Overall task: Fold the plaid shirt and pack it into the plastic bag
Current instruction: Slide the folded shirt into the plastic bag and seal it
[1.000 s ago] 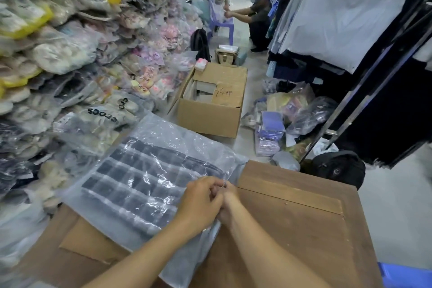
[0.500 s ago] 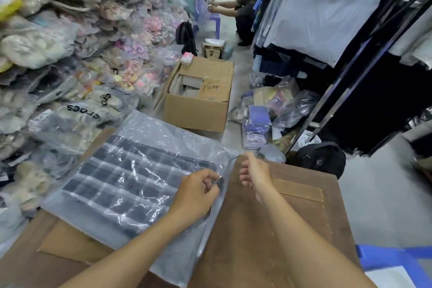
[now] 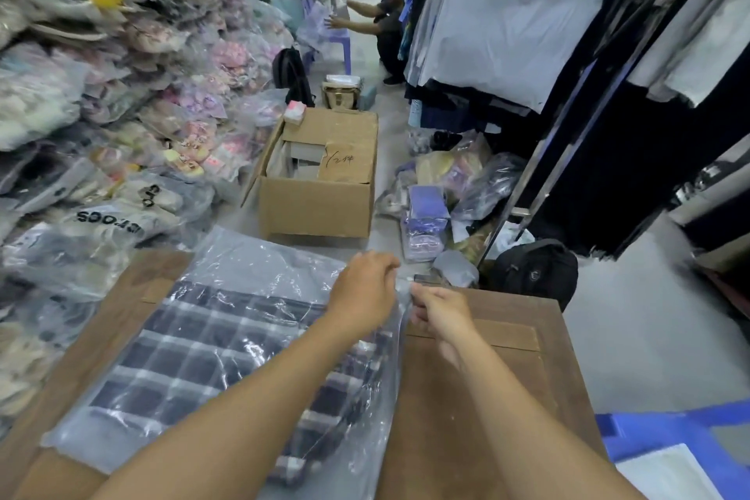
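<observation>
The folded plaid shirt (image 3: 195,361), dark blue with white lines, lies inside the clear plastic bag (image 3: 259,268) on the brown wooden table (image 3: 487,398). My left hand (image 3: 363,290) rests closed on the bag's right edge near its far corner. My right hand (image 3: 440,315) pinches the same edge of the bag just beside it, fingers curled. My forearms hide part of the shirt's near right side.
A cardboard sheet (image 3: 121,308) lies under the bag. An open cardboard box (image 3: 320,191) stands on the floor beyond the table. Bagged goods (image 3: 101,101) are piled at the left, hanging clothes (image 3: 507,20) at the right. A black backpack (image 3: 535,272), a blue stool (image 3: 673,434) and a crouching person (image 3: 385,24) are nearby.
My left hand has slid along the bag's right edge toward the far corner. My right hand, lifted off half a second ago, has come back to pinch the edge beside it.
</observation>
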### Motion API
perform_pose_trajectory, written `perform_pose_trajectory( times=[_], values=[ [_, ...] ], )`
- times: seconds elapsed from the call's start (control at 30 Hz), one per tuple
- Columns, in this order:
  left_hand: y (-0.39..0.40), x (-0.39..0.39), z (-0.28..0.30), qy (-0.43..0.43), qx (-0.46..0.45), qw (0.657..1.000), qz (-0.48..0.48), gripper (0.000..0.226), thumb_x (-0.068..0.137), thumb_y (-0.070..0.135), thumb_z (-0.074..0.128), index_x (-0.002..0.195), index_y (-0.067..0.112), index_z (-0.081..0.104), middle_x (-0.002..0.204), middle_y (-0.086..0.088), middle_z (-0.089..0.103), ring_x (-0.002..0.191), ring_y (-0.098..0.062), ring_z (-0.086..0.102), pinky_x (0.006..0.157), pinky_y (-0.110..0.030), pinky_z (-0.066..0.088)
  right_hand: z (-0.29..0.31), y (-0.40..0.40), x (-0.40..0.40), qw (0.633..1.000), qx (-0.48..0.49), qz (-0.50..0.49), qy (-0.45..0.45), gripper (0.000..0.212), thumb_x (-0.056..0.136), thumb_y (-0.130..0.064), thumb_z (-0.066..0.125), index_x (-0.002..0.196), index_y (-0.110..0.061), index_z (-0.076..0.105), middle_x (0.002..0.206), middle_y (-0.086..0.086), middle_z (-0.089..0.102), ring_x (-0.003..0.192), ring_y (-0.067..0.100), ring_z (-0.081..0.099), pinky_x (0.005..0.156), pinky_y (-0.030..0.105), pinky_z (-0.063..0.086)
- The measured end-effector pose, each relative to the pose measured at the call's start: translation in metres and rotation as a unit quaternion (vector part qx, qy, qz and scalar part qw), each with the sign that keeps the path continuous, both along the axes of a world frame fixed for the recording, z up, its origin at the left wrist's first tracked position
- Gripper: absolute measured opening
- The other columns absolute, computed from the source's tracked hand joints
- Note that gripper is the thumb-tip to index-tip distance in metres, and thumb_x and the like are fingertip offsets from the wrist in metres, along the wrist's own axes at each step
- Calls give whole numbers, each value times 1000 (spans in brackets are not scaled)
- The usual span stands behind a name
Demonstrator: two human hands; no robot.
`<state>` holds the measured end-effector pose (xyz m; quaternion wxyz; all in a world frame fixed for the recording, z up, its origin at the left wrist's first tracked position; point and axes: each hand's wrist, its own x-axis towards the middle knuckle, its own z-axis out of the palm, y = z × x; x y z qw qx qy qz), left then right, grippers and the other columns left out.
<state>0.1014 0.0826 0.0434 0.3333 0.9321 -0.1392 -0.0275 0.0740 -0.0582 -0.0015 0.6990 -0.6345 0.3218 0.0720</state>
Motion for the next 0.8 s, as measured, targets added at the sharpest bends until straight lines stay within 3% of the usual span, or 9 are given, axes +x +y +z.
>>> perform_pose_trajectory(
  times=[0.17, 0.27, 0.37, 0.47, 0.6, 0.7, 0.8],
  values=[
    [-27, 56, -7, 119, 132, 974, -141, 24, 99, 26, 48, 108, 17, 69, 116, -10, 70, 114, -31, 57, 96, -40, 45, -4, -5, 5, 1000, 1, -20, -5, 13, 90, -13, 75, 79, -6, 74, 64, 2, 67, 55, 9, 57, 57, 22, 55],
    [-29, 71, -2, 187, 123, 953, -205, 20, 97, 23, 56, 100, 12, 73, 103, -9, 71, 95, -23, 61, 79, -27, 43, -1, -9, 8, 1000, -11, -12, -3, 12, 89, -12, 76, 78, -9, 74, 67, 3, 67, 57, 8, 58, 55, 17, 55],
    [-25, 77, 2, 194, 98, 949, -229, 18, 97, 18, 59, 98, 8, 73, 91, -5, 68, 83, -14, 56, 72, -22, 39, 6, -9, 10, 1000, -10, 13, 5, 12, 89, -14, 77, 78, -12, 72, 67, -1, 69, 54, 5, 60, 52, 14, 52],
    [-25, 76, -3, 185, 79, 958, -202, 18, 99, 20, 56, 95, 9, 70, 79, 5, 60, 77, -9, 53, 64, -16, 37, 13, -10, 10, 999, 2, 51, 19, 14, 91, -15, 75, 79, -12, 70, 60, -5, 71, 48, 1, 64, 53, 14, 53],
    [-30, 74, -14, 163, 38, 978, -123, 28, 100, 22, 55, 71, 18, 56, 74, 4, 61, 80, -19, 57, 70, -27, 39, 23, -11, 6, 990, -40, 124, 54, 18, 89, -18, 77, 97, -2, 73, 89, 7, 77, 73, 15, 70, 76, 29, 56],
    [-31, 72, -19, 133, 28, 986, -92, 28, 100, 23, 53, 77, 9, 60, 91, -9, 70, 87, -28, 61, 77, -36, 47, 28, -10, -5, 978, -49, 176, 98, 20, 87, -19, 78, 99, -4, 74, 86, 2, 76, 75, 15, 72, 79, 31, 56],
    [-36, 68, -15, 91, 13, 993, -69, 29, 101, 22, 51, 83, 3, 63, 86, 0, 61, 95, -27, 56, 85, -38, 44, 27, -11, -22, 958, -52, 242, 147, 12, 86, -18, 80, 90, -10, 72, 92, 2, 78, 86, 17, 76, 81, 32, 58]
  ],
)
